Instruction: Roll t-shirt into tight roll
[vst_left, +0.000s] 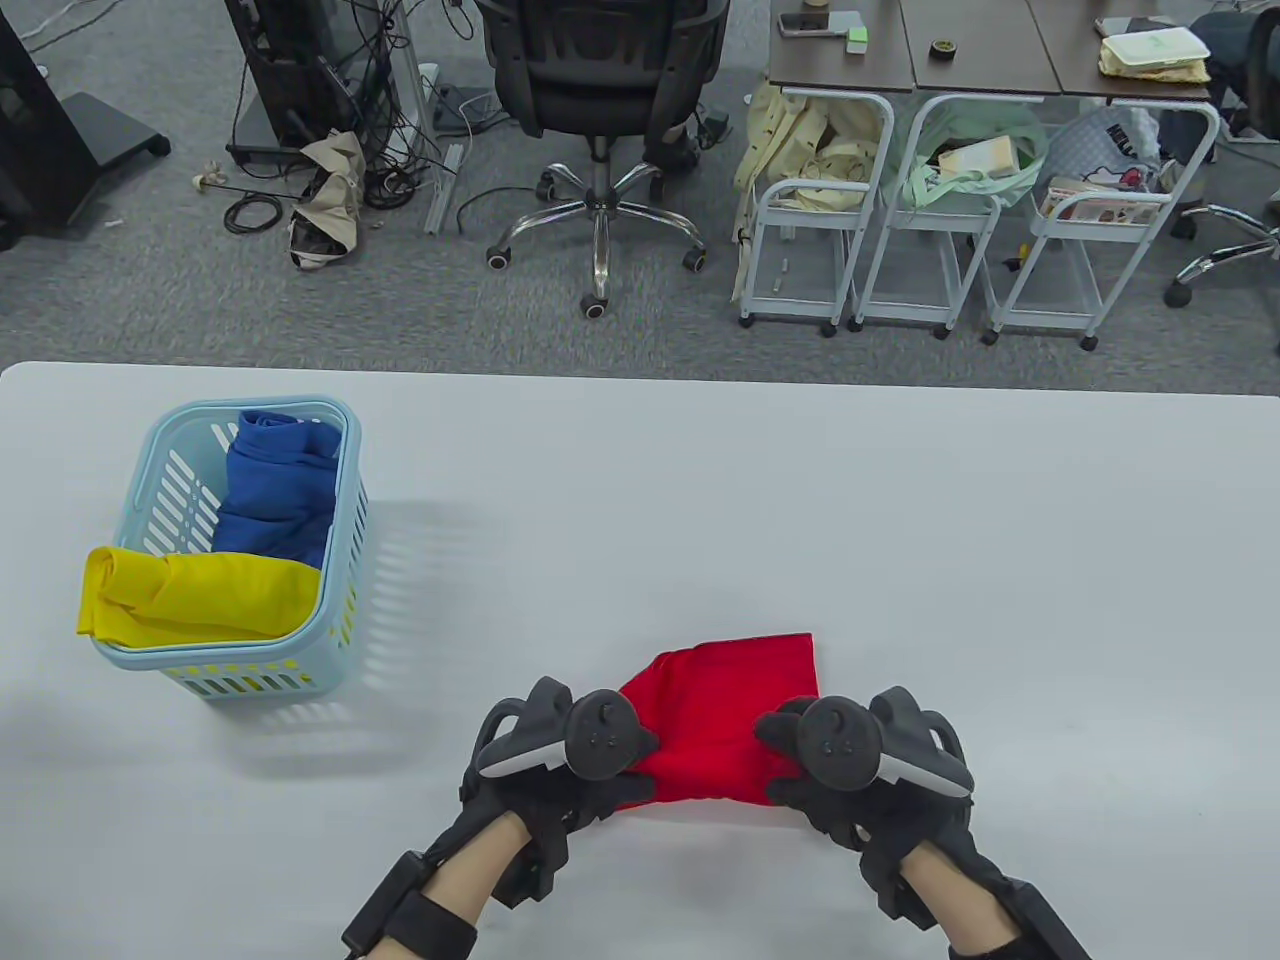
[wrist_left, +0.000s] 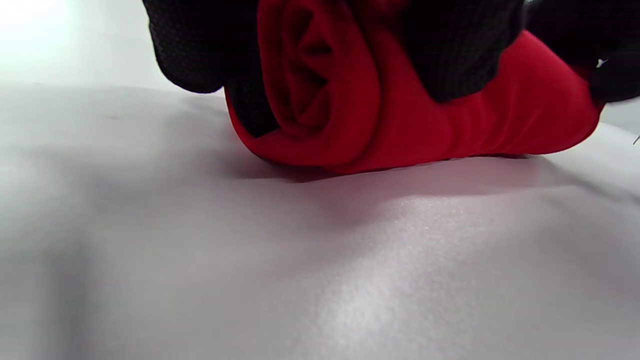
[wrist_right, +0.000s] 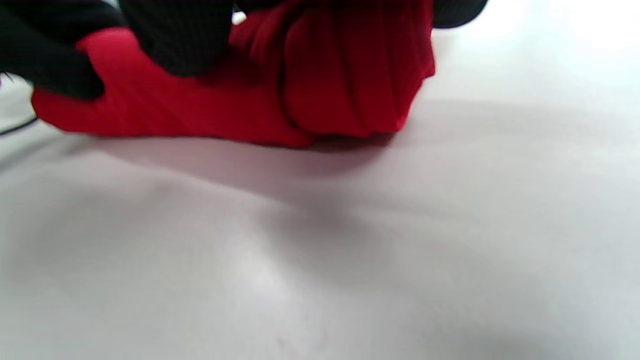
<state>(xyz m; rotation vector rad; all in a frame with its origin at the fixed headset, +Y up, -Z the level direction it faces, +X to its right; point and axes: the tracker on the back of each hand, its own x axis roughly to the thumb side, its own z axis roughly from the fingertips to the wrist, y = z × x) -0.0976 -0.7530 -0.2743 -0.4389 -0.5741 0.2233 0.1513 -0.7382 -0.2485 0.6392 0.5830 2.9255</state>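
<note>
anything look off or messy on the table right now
One thing: the yellow shirt hangs over the near-left rim of the blue basket instead of lying inside it.

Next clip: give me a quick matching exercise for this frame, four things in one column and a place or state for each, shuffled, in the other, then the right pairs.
Things:
1. red t-shirt
2. blue garment
3. yellow garment
4. basket

Places or states:
A. hangs over the basket's near left rim
B. stands on the table's left side
C. partly rolled, held at both ends by the left hand and right hand
D. lies inside the basket, toward its far end

Pairs: 1-C, 2-D, 3-A, 4-B
</note>
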